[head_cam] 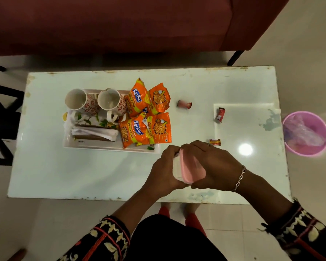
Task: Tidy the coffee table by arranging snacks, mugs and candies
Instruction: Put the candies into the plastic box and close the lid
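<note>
On my feed the left hand point(166, 172) gripped the white body of a small container point(177, 172), fingers curled round its side. The right hand point(216, 164) was curled over its pink lid point(192, 169), thumb at the near edge. I could not tell whether the lid was seated or lifting. The container was held over the near part of the coffee table point(83, 176), just right of centre; whether it touched the top I could not make out. A bracelet point(240, 178) sat on the right wrist.

Just beyond the right hand's knuckles lay a wrapped candy point(215, 142). A second candy point(220, 114) lay farther back to the right, and a third candy point(184, 104) near the table's middle, all well apart.

To the left, a white tray point(111, 148) held one patterned mug point(77, 100) beside another mug point(111, 102), folded napkins point(94, 132), and orange snack packets point(145, 130) piled at its right end. A pink bin point(307, 133) stood on the floor off the table's right end.
</note>
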